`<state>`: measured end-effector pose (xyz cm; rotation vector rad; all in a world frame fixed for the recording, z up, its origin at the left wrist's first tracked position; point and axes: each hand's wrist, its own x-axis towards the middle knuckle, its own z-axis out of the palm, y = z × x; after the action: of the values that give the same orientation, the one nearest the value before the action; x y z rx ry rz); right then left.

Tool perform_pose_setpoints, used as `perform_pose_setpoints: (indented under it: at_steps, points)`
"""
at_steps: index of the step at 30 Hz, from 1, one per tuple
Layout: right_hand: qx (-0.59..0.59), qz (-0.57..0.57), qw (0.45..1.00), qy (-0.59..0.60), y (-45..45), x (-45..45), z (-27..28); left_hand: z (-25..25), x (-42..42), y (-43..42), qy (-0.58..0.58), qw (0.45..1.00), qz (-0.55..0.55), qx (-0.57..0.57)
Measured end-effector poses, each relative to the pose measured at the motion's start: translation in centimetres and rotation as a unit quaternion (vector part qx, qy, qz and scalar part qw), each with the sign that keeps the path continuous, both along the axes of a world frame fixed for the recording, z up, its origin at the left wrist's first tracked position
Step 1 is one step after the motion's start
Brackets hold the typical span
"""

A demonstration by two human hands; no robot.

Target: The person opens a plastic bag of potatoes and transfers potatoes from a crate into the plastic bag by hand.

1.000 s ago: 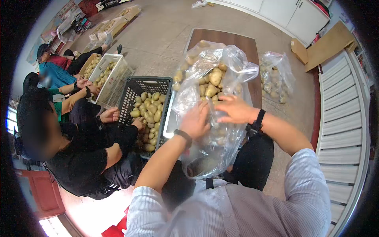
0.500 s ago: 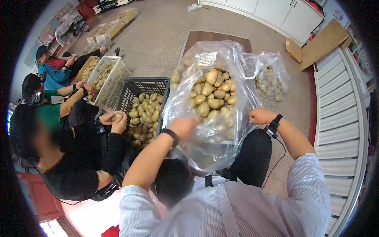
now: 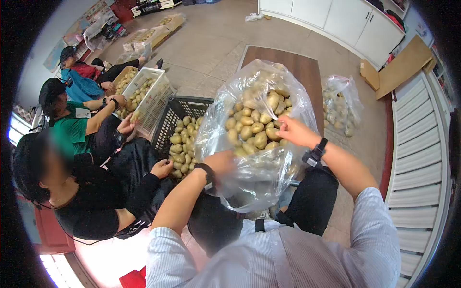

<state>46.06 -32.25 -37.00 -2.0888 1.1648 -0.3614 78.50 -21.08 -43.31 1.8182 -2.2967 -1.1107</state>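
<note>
Working the loose mouth of a clear plastic bag, the person appears to be at the step of arranging the film around the potatoes. The bag sits directly in front, near the knees, with its far part overlapping a brown board in view; what bears its near part is mostly hidden. Its top gapes, and the potatoes show bare through the opening.

The right hand is closed at the fingertips, pinching a fold of film drawn to a point over the potatoes. The left hand is blurred at the bag's near left side; whether it grips the plastic or only rests against it, one cannot tell.

Just beside the bag on the left stands a black crate of potatoes, with a co-worker's hand at its near side. Judging from this, the next move calls for a sure hold on the film by both hands, and a light pull, since thin plastic could slip or tear.
</note>
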Motion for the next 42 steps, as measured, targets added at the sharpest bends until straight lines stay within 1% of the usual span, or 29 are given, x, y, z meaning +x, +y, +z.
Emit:
perform_pose_setpoints:
  at_steps: [2, 3, 6, 8, 10, 11, 13, 15, 16, 18, 20, 21, 22, 23, 24, 25, 26, 27, 28, 29, 31, 33, 34, 35, 38, 39, 40, 41, 42]
  points:
    - [-0.055, -0.068, 0.996, -0.024, -1.2, 2.2, -0.2, 1.4, -0.5, 0.0, 0.017, 0.999, -0.022, -0.017]
    - [-0.055, -0.064, 0.996, -0.026, -1.9, 3.1, -0.1, 2.2, -1.0, 0.2, 0.034, 0.998, -0.045, -0.033]
    - [0.159, -0.170, 0.970, -0.065, -4.9, 5.6, -1.4, 3.1, -2.4, 1.4, 0.080, 0.995, -0.017, -0.056]
    - [0.202, -0.181, 0.957, -0.097, -6.3, 6.2, -2.4, 5.1, -4.4, 3.5, 0.166, 0.984, -0.006, -0.064]
    - [0.247, -0.209, 0.933, -0.157, -7.3, 7.0, -3.5, 9.2, -6.3, 6.1, 0.280, 0.960, -0.016, 0.027]
    - [0.250, -0.212, 0.926, -0.190, -7.6, 7.4, -4.1, 10.4, -7.0, 7.5, 0.308, 0.950, -0.022, 0.033]
    - [0.319, -0.224, 0.895, -0.216, -8.2, 8.0, -4.3, 13.3, -7.8, 8.7, 0.375, 0.916, -0.015, 0.139]
    - [0.340, -0.198, 0.901, -0.181, -9.5, 8.1, -5.5, 11.5, -8.5, 8.8, 0.432, 0.892, 0.012, 0.133]
    - [0.325, -0.210, 0.903, -0.185, -9.8, 8.2, -6.2, 10.6, -8.5, 8.0, 0.431, 0.893, 0.019, 0.129]
    - [0.308, -0.197, 0.913, -0.179, -10.6, 8.5, -6.4, 8.7, -8.2, 5.8, 0.372, 0.925, 0.069, -0.030]
    - [0.301, -0.197, 0.915, -0.182, -11.0, 8.7, -6.1, 6.7, -7.2, 3.3, 0.330, 0.927, 0.140, -0.110]
    - [0.167, -0.171, 0.964, -0.115, -12.3, 8.5, -6.2, 6.0, -6.4, 2.0, 0.322, 0.922, 0.159, -0.146]
    - [0.030, -0.141, 0.989, -0.046, -13.3, 8.5, -6.3, 5.3, -5.5, 0.7, 0.314, 0.915, 0.177, -0.180]
    - [-0.089, -0.175, 0.980, 0.028, -13.0, 8.8, -4.8, 3.9, -4.6, -0.5, 0.304, 0.914, 0.203, -0.176]
    - [-0.073, -0.172, 0.981, -0.051, -14.1, 8.4, -4.6, 2.1, -3.6, -1.5, 0.295, 0.912, 0.232, -0.168]
    - [-0.126, -0.169, 0.977, -0.015, -15.1, 7.7, -4.1, -0.3, -2.1, -2.8, 0.284, 0.919, 0.227, -0.153]
    - [-0.180, -0.169, 0.969, 0.018, -15.9, 7.2, -3.5, -2.0, -1.3, -3.2, 0.227, 0.917, 0.280, -0.173]
    - [-0.207, -0.172, 0.962, 0.057, -16.2, 6.7, -2.6, -0.9, -0.4, -3.2, 0.218, 0.917, 0.303, -0.140]
    - [-0.234, -0.179, 0.950, 0.100, -16.3, 5.6, -2.2, -2.6, 0.7, -3.5, 0.210, 0.913, 0.308, -0.165]
    - [-0.229, -0.191, 0.947, 0.116, -16.6, 4.6, -2.4, -2.7, 1.5, -3.6, 0.214, 0.908, 0.330, -0.142]
    - [-0.121, -0.202, 0.953, 0.191, -16.2, 2.6, -3.0, -3.5, 3.2, -4.1, 0.256, 0.892, 0.371, -0.039]
    - [-0.034, -0.238, 0.964, 0.112, -13.9, 2.4, -3.3, -4.6, 4.9, -4.0, 0.309, 0.869, 0.386, 0.018]
    - [-0.088, -0.234, 0.964, 0.094, -13.5, 1.8, -5.2, -8.3, 5.9, -4.5, 0.320, 0.855, 0.408, 0.023]
    - [-0.143, -0.229, 0.960, 0.074, -13.2, 1.2, -6.7, -5.6, 5.0, -3.8, 0.327, 0.826, 0.457, 0.054]
    - [-0.177, -0.256, 0.950, 0.023, -8.4, 2.3, -4.6, -5.3, 4.5, -3.7, 0.289, 0.840, 0.457, 0.042]
    - [-0.180, -0.263, 0.948, 0.027, -7.0, 2.3, -3.8, -4.9, 4.2, -3.6, 0.206, 0.894, 0.395, -0.042]
    - [-0.148, -0.202, 0.968, 0.020, -5.5, 2.1, -3.1, -3.8, 3.5, -3.3, 0.120, 0.929, 0.326, -0.127]
    - [-0.114, -0.140, 0.983, 0.013, -3.9, 2.1, -2.6, -2.7, 2.7, -2.8, 0.124, 0.931, 0.321, -0.126]
    - [-0.078, -0.104, 0.991, 0.013, -2.1, 2.0, -2.8, 0.1, 1.3, -2.1, 0.180, 0.937, 0.288, -0.078]
